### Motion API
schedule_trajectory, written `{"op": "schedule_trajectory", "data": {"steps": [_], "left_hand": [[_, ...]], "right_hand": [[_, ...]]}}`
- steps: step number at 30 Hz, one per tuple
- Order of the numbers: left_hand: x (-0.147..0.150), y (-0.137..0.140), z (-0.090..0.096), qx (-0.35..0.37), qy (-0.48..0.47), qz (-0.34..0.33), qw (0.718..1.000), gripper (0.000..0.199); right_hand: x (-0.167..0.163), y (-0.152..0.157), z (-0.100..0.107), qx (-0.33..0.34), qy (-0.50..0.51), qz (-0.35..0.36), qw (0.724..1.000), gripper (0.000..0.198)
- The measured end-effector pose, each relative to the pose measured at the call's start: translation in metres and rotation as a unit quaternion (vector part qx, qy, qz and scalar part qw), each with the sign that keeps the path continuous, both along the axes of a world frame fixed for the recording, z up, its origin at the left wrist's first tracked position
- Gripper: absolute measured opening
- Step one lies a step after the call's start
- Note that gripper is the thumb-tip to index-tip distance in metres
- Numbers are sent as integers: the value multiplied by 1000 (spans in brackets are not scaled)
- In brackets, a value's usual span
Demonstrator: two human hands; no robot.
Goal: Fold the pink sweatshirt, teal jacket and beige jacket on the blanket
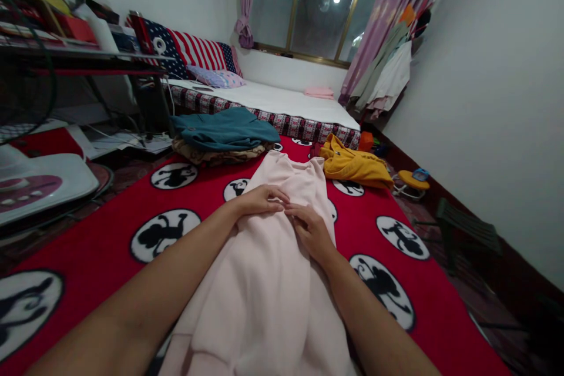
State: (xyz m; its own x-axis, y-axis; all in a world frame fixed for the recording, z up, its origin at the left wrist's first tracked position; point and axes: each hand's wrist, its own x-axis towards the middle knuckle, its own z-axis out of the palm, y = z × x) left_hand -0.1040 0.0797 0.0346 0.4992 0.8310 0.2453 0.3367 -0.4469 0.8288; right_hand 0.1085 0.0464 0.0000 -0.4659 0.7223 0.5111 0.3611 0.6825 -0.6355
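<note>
A pale pink sleeveless dress (268, 270) lies stretched out lengthwise on the red blanket (110, 229), its neckline at the far end and its skirt toward me. My left hand (264, 198) rests on the upper part of the dress with its fingers extended. From the other side my right hand (309, 228) lies on the same spot, fingers slightly bent, their tips close to those of the left. Neither hand grips the cloth. Some loose folds run down the skirt.
A folded teal garment (227, 129) tops a pile at the blanket's far left; a yellow garment (352, 161) lies far right. Behind stands a bed (273, 98). A cluttered desk (88, 59) is at left, a dark green folding stool (467, 229) at right.
</note>
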Motion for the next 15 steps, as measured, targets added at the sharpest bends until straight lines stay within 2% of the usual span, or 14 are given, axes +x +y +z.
{"op": "schedule_trajectory", "data": {"steps": [2, 4, 6, 8, 11, 13, 15], "left_hand": [[-3, -2, -7, -26, -15, -6, 1000, 32], [-5, -3, -14, -19, -26, 18, 999, 37], [-6, -6, -20, 26, -22, 42, 999, 43], [-9, -11, -25, 77, 9, 57, 995, 60], [-21, -27, -28, 99, 73, 57, 991, 82], [-35, -43, -27, 84, 101, 41, 990, 75], [-52, -61, -22, 71, 123, 24, 990, 53]], "right_hand": [[3, 1, -1, 2, -7, 8, 1000, 27], [5, 1, -2, 6, -18, 10, 1000, 27], [5, 1, -2, 14, -25, 8, 1000, 28], [5, 0, -2, 20, -34, 8, 999, 28], [5, -3, -3, 18, -58, 15, 998, 32], [7, -7, -3, 10, -77, 23, 997, 36], [16, -15, 0, -3, -97, 37, 995, 40]]}}
